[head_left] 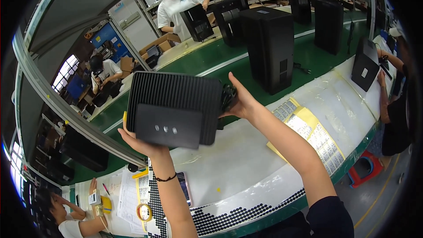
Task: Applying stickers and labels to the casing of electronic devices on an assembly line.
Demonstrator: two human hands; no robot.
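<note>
My two hands hold up a black box-shaped appliance (176, 90) above the worktable. Fine ridges run across its face, and a smooth raised panel (169, 139) bears three small silver marks. My left hand (147, 145) grips the lower left corner, some of its fingers hidden behind the housing. At the right side, my right hand (241, 103) is closed around the edge beside a bundled black cord (228, 97); its fingertips are partly hidden.
Tall black appliances (269, 48) stand along the green conveyor (194, 64) ahead. Label sheets (313, 134), a phone (183, 187), a tape roll (144, 212) and rows of black round pads (238, 216) lie on the white table. Co-workers sit or stand left, right and across.
</note>
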